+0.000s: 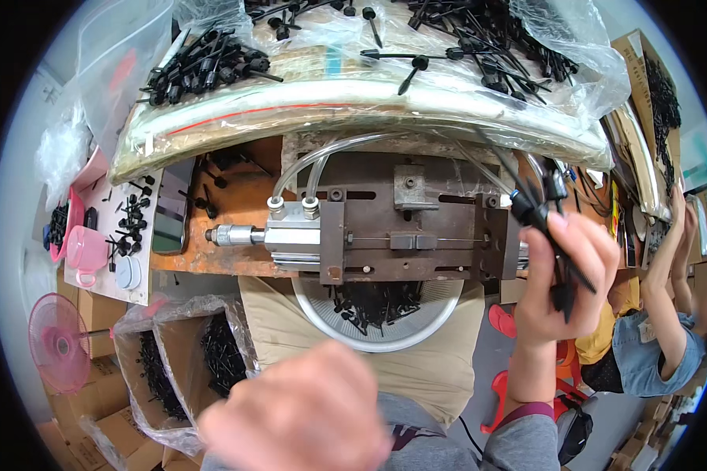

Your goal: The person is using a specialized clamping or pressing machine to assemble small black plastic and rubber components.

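Observation:
My right hand (577, 263), at the right end of the metal fixture, is closed round several black plastic stems (532, 212) with knobbed heads. My left hand (298, 412) hovers low in front of my lap, smeared by motion; its fingers and anything in them cannot be made out. Between and beyond the hands sits a dark brown metal fixture (334, 267) with a silver pneumatic cylinder (294, 233) at its left and a small grey block (412, 242) on a thin rod. Under its front edge, a white basket (379, 346) on my lap holds many black stems.
Piles of black stems (204, 71) lie on a plastic-wrapped stack (353, 98) behind the fixture. Clear air tubes (346, 145) arch over it. At left are a phone (171, 208), a pink cup (86, 250), a pink fan (59, 343) and lined boxes (200, 314). A co-worker (656, 341) sits at right.

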Demonstrator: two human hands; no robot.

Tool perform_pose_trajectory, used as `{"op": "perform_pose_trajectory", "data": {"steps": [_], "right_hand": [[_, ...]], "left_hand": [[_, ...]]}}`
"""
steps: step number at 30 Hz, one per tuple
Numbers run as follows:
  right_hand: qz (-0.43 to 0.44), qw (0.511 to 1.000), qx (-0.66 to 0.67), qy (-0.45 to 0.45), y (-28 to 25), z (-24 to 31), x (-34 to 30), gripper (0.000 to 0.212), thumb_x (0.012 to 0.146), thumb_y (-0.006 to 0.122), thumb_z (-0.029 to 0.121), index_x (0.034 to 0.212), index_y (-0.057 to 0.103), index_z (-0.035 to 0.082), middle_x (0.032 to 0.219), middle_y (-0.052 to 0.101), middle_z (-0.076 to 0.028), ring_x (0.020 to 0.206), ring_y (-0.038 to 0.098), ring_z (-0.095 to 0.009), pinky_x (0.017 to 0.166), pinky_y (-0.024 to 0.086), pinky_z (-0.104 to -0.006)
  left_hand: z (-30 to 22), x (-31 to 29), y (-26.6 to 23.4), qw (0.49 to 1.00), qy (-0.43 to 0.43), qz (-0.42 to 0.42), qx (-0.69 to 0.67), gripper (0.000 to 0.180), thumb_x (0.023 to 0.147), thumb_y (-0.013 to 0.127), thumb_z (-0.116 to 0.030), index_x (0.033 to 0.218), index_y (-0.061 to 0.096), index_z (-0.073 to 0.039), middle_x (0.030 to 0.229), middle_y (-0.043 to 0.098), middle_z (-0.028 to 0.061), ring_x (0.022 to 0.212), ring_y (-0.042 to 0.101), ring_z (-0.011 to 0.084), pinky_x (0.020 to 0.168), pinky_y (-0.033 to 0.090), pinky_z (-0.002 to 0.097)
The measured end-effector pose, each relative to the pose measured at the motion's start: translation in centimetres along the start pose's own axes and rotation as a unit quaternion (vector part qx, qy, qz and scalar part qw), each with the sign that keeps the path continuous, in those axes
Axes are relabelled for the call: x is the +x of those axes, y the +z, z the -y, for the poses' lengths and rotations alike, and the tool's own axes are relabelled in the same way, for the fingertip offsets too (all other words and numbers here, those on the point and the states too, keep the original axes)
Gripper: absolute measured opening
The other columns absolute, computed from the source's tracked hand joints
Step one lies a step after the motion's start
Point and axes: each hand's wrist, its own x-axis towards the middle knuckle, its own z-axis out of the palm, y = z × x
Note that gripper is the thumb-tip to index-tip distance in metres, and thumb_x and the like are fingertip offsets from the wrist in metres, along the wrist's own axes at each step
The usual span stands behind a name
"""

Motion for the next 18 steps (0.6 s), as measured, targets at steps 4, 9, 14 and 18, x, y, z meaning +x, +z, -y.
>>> {"op": "perform_pose_trajectory", "data": {"steps": [4,9,14,18], "right_hand": [[0.02,0.99,0.097,0.099,-0.5,2.0,-2.5,0.038,0.07,0.084,-0.003,0.103,0.07,0.008,0.099,0.064,-0.009,0.089,0.063,-0.022,0.077,0.053,-0.0311],[0.048,0.976,0.176,0.121,0.0,4.1,-4.4,0.039,0.069,0.084,-0.004,0.104,0.07,0.006,0.101,0.064,-0.01,0.087,0.066,-0.022,0.071,0.057,-0.0294],[0.089,0.966,0.219,0.101,0.5,3.9,-5.5,0.041,0.068,0.083,-0.005,0.106,0.072,0.004,0.103,0.063,-0.012,0.085,0.068,-0.023,0.069,0.059,-0.0302],[0.115,0.963,0.223,0.096,0.0,3.7,-6.4,0.042,0.066,0.083,-0.007,0.105,0.075,0.005,0.103,0.063,-0.013,0.079,0.067,-0.021,0.066,0.057,-0.0294]], "left_hand": [[1.3,0.2,0.4,0.933,-0.072,0.036,0.352,0.04,0.068,0.084,0.003,0.102,0.065,0.0,0.091,0.066,0.0106,0.08,0.063,0.019,0.063,0.053,0.0275],[3.9,-0.6,0.4,0.931,-0.105,0.037,0.349,0.048,0.068,0.088,-0.007,0.11,0.068,0.004,0.101,0.069,0.015,0.091,0.069,0.0246,0.078,0.057,0.0319],[4.4,-1.1,-0.4,0.923,-0.13,0.04,0.359,0.039,0.066,0.088,-0.006,0.101,0.071,0.002,0.094,0.072,0.0143,0.085,0.07,0.023,0.074,0.056,0.0306],[4.6,-1.7,-0.9,0.928,-0.158,0.05,0.333,0.036,0.066,0.087,-0.004,0.098,0.072,0.001,0.089,0.072,0.0128,0.08,0.07,0.0212,0.07,0.056,0.0294]]}}
